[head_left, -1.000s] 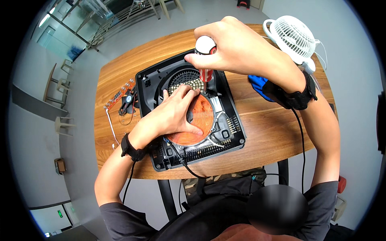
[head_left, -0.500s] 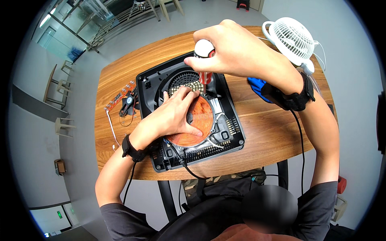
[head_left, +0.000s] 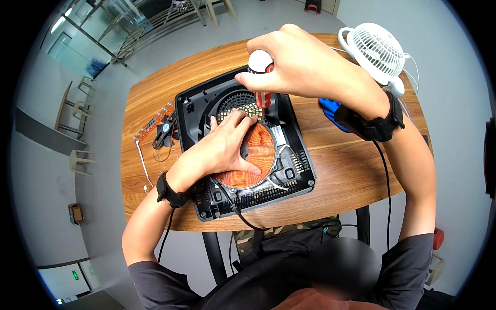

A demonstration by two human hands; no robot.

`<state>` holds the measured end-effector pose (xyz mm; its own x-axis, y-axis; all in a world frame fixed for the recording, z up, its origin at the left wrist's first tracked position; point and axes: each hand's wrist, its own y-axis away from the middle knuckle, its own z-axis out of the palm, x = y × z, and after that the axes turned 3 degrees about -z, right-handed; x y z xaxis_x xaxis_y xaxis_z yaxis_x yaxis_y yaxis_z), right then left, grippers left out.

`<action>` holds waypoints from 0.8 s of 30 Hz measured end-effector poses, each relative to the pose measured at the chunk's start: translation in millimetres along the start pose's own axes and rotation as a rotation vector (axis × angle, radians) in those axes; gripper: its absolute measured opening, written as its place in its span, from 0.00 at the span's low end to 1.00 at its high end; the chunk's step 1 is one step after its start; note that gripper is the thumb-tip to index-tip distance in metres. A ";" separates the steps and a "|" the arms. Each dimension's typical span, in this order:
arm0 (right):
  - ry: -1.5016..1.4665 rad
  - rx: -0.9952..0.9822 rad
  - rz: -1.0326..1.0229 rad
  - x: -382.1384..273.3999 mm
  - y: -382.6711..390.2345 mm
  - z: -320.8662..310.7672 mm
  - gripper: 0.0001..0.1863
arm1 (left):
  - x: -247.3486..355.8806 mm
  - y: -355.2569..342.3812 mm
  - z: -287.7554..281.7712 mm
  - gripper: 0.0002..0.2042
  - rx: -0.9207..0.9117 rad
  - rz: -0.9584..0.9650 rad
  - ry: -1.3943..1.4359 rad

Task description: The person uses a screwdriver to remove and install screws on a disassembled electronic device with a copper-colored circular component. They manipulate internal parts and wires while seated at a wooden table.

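Note:
An opened induction cooker base (head_left: 194, 93), a black plastic housing, lies on the wooden table in front of me. Its round copper coil (head_left: 262, 150) sits on the near half. My left hand (head_left: 222, 147) rests on the coil, thumb and fingers spread over its left side. Above the coil's far edge, my right hand (head_left: 305, 64) is wrapped round a red screwdriver (head_left: 263, 98) with a white rounded end, held upright. The tip points down beside the coil's rim; its exact contact point is too small to make out.
An orange circuit strip (head_left: 154, 122) and a small black fan (head_left: 165, 135) with thin wires lie left of the housing. A white desk fan (head_left: 376, 50) stands at the far right. Something blue (head_left: 330, 111) is under my right wrist. A black cord (head_left: 245, 221) crosses the table's near edge.

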<state>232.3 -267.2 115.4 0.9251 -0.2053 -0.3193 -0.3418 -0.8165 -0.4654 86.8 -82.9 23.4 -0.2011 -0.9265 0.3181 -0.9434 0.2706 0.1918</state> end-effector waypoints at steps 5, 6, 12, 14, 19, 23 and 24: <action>0.000 -0.029 0.023 -0.9 0.0 -1.8 0.24 | -1.9 -0.9 1.6 0.57 -0.002 0.010 0.011; 0.004 -0.038 0.031 -1.8 0.0 -2.9 0.24 | -2.0 -0.6 1.9 0.57 0.004 0.013 0.010; 0.030 0.006 -0.032 3.7 1.9 0.6 0.25 | -1.6 0.2 2.0 0.56 0.025 0.022 -0.007; 0.035 0.008 -0.021 3.2 1.7 0.9 0.25 | -3.0 0.4 2.6 0.56 0.030 0.026 -0.006; 0.020 -0.018 0.005 -0.4 1.1 -2.7 0.23 | -1.9 -0.4 1.7 0.56 0.024 0.018 -0.014; 0.095 0.055 -0.087 7.3 2.1 8.7 0.24 | -0.9 -0.2 1.8 0.57 0.012 0.008 -0.014; 0.111 0.052 -0.087 8.7 0.9 11.5 0.24 | -1.2 -0.7 1.9 0.57 0.006 0.005 -0.010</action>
<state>238.1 -263.6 102.8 0.9633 -0.1959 -0.1835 -0.2648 -0.8055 -0.5301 87.2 -82.6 21.1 -0.2084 -0.9277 0.3098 -0.9438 0.2738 0.1850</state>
